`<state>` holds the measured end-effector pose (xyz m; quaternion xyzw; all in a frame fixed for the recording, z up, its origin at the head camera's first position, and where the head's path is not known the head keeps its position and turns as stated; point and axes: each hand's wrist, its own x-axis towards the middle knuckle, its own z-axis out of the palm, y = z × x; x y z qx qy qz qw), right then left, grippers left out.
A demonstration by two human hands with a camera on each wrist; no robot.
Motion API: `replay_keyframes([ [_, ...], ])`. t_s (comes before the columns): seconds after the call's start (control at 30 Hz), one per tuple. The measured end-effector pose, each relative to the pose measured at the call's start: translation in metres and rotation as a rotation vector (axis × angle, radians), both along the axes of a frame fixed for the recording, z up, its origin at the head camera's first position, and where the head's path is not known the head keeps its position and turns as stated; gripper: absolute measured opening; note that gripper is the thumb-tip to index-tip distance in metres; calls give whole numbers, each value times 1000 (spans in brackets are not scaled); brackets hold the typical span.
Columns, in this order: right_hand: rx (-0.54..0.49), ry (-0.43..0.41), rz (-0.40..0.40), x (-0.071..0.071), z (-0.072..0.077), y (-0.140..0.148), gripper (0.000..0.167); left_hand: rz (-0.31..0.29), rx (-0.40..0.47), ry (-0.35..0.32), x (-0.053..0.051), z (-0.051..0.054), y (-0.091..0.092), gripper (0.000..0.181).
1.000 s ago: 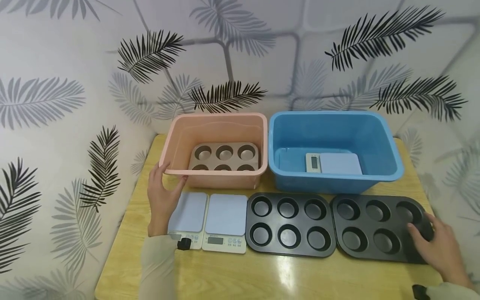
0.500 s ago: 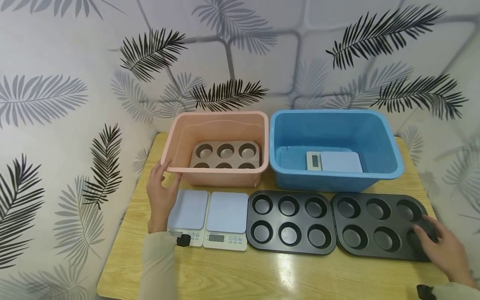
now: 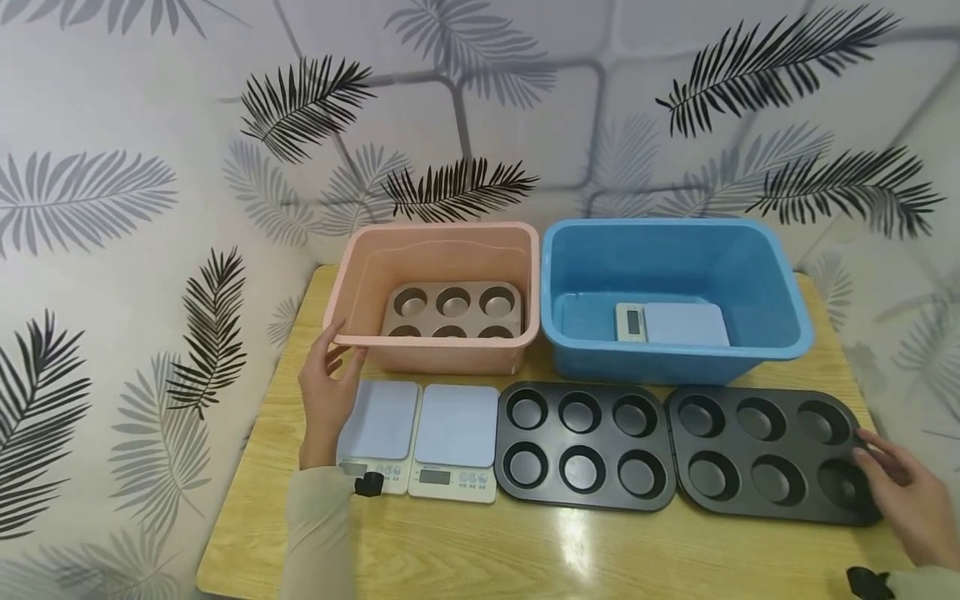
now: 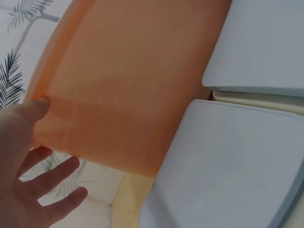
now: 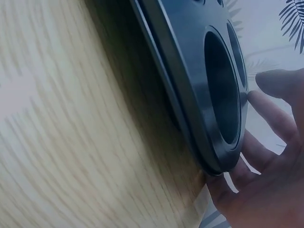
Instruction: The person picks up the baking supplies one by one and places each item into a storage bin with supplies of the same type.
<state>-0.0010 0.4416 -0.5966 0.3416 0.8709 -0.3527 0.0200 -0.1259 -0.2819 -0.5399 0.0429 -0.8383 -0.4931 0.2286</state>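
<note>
My left hand [image 3: 330, 396] grips the front left corner of a pink plastic bin [image 3: 450, 358], with the thumb against its front wall below the rim. The left wrist view shows its other fingers loosely spread beside the corner. Inside that bin lies a gold-brown muffin pan [image 3: 432, 302], its near part hidden by the front wall. At the table's right, my right hand [image 3: 911, 500] is by the outer edge of a black muffin pan [image 3: 801, 452]. In the right wrist view, fingers [image 5: 273, 114] touch or nearly touch that edge, and the thumb is apart from it.
A second black muffin pan [image 3: 552, 439] lies left of the first. Further left are two white kitchen scales, one [image 3: 455, 425] beside the pan and another [image 3: 382, 421] near my left forearm. A blue bin [image 3: 675, 346] behind holds another scale [image 3: 686, 323]. Patterned cloth hangs behind the table [image 3: 465, 550].
My right hand has drawn back to the right, baring more of the black pan's outer end. The left hand stays at the pink bin's corner. The head view shifts slightly.
</note>
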Motion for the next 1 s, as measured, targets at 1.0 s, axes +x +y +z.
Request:
replay_keyframes([
  [1.0, -442, 260, 43, 0, 7, 20, 64, -67, -10, -111, 6, 3, 2, 76],
])
